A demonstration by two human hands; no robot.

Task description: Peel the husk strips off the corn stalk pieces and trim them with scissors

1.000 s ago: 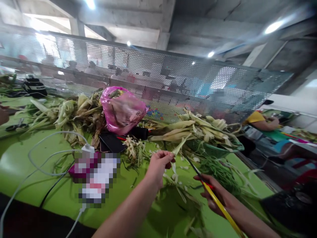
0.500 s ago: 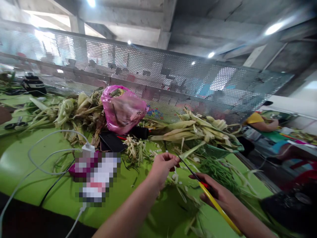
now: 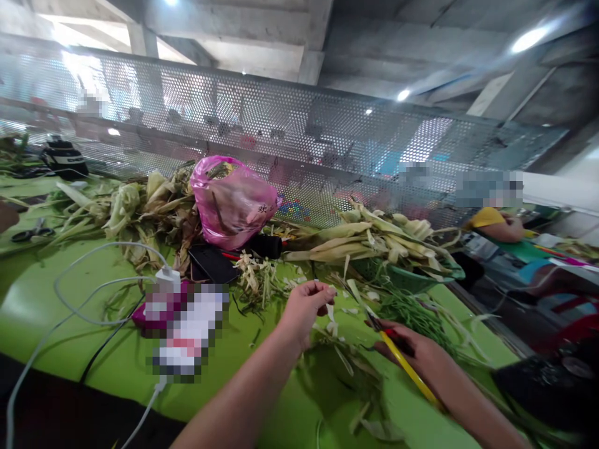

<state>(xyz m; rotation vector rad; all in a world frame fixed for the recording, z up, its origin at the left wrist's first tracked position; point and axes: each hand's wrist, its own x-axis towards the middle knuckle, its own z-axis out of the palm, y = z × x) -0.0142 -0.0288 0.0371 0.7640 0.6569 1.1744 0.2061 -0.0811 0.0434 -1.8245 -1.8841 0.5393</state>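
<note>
My left hand [image 3: 306, 308] is over the middle of the green table, thumb and fingers pinched together. White scraps show just below its fingertips, but I cannot make out what is in the pinch. To its right, my right hand [image 3: 407, 343] grips a yellow-handled tool [image 3: 409, 371] with a red part near the fingers and a thin dark tip pointing up and left. A pale strip of husk [image 3: 358, 293] lies along that tip, apart from my left hand; whether my right fingers hold it too is unclear. Loose green husk pieces [image 3: 369, 380] lie beneath both hands.
Dried corn husks [image 3: 379, 240] fill a green basket [image 3: 414, 280] beside shredded green strands [image 3: 416, 318]. A pink plastic bag [image 3: 234, 206], a phone [image 3: 189, 330], white cables and scissors [image 3: 32, 231] are on the table [image 3: 219, 393]. Behind stands a perforated metal screen [image 3: 290, 137]; another person's arm [image 3: 503, 227] shows at right.
The pale strip that reached from my left fingers past the tool is now away from them, near the tool's tip. My right hand and the tool have shifted slightly right and down.
</note>
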